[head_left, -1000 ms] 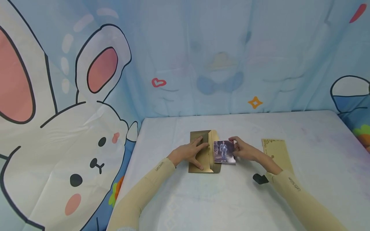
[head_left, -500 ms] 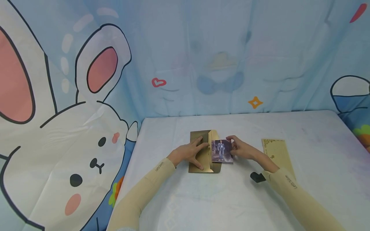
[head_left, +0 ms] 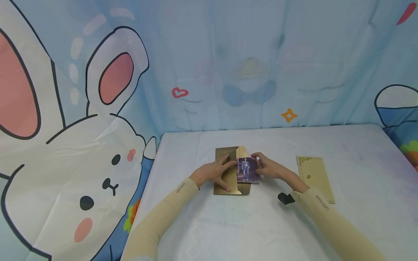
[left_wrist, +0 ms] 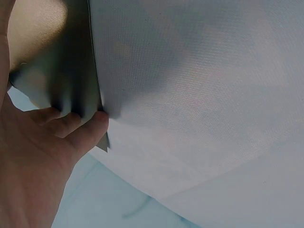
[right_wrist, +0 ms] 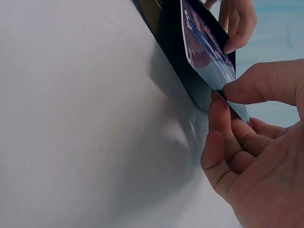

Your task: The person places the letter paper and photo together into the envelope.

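A gold envelope (head_left: 230,185) lies on the table, its flap (head_left: 244,189) folded out to the right. My left hand (head_left: 213,172) rests spread on the envelope; in the left wrist view its fingertips (left_wrist: 97,121) lie along the envelope's edge. With thumb and fingers, my right hand (head_left: 271,168) pinches the right edge of a glossy photo (head_left: 247,170) of a standing figure. The photo overlaps the flap, and its left edge is right at the envelope's opening. In the right wrist view the photo (right_wrist: 206,45) is tilted above the dark envelope.
On the right of the white table (head_left: 209,224) lies a second gold envelope or card (head_left: 314,177) with a printed pattern. A black camera piece (head_left: 286,198) sticks out at the right wrist. A printed curtain (head_left: 222,65) stands behind the table.
The right hand has moved left with the photo, bringing the photo's left edge up to the envelope's opening. The left hand and the envelope have stayed put.
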Motion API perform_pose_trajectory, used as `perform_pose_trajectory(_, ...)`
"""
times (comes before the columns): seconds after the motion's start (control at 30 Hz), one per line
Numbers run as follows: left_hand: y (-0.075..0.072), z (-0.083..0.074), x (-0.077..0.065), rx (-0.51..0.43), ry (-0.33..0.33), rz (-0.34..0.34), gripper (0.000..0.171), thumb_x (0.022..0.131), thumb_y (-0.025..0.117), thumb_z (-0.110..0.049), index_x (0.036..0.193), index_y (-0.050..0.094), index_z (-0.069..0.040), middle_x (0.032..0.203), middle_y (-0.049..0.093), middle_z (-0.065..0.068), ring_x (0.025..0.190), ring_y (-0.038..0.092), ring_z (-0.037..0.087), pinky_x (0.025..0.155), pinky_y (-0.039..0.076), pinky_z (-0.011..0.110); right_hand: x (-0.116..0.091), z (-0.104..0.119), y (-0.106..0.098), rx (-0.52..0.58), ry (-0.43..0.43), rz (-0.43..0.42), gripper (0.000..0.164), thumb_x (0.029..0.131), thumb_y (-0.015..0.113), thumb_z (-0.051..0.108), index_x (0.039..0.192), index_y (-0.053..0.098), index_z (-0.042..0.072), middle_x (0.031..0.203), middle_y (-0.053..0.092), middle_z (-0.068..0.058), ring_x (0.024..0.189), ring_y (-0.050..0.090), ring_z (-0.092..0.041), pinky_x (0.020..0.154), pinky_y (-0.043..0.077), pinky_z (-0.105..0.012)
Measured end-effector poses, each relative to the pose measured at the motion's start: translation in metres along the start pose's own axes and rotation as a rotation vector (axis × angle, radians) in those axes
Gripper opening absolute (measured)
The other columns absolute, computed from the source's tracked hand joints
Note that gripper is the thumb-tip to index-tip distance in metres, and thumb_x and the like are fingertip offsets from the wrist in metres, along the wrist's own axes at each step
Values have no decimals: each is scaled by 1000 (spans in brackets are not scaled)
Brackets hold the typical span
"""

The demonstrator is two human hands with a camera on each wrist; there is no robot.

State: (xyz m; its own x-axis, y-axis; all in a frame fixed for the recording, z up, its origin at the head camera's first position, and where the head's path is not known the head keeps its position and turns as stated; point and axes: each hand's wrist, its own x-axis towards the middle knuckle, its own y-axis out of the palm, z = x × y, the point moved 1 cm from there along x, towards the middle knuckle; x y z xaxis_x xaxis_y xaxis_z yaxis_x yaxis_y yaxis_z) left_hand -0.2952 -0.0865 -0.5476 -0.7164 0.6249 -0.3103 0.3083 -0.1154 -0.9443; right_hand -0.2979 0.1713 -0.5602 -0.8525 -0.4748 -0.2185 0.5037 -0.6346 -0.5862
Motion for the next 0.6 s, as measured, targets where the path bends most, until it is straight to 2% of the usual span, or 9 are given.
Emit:
perform_pose_trajectory(0.23, -1, -1, -1, 1, -4, 4, 113, 56, 60, -78, 146, 2, -42, 156, -1, 10, 139, 25, 29, 87, 48, 41, 4, -1, 2, 6, 3, 19, 69, 81, 56, 4, 140, 19, 4, 99, 52, -14, 82, 53, -19, 68, 44, -30)
perform_pose_trajectory(0.6, 1, 1, 0, 3, 0, 4, 112, 56, 60, -79, 145, 3, -43, 156, -1, 10, 139, 24, 28, 88, 48, 41, 7, 3, 7, -8, -54, 33, 67, 82, 55, 3, 139, 20, 0, 104, 53, -18, 86, 54, -20, 70, 44, -30)
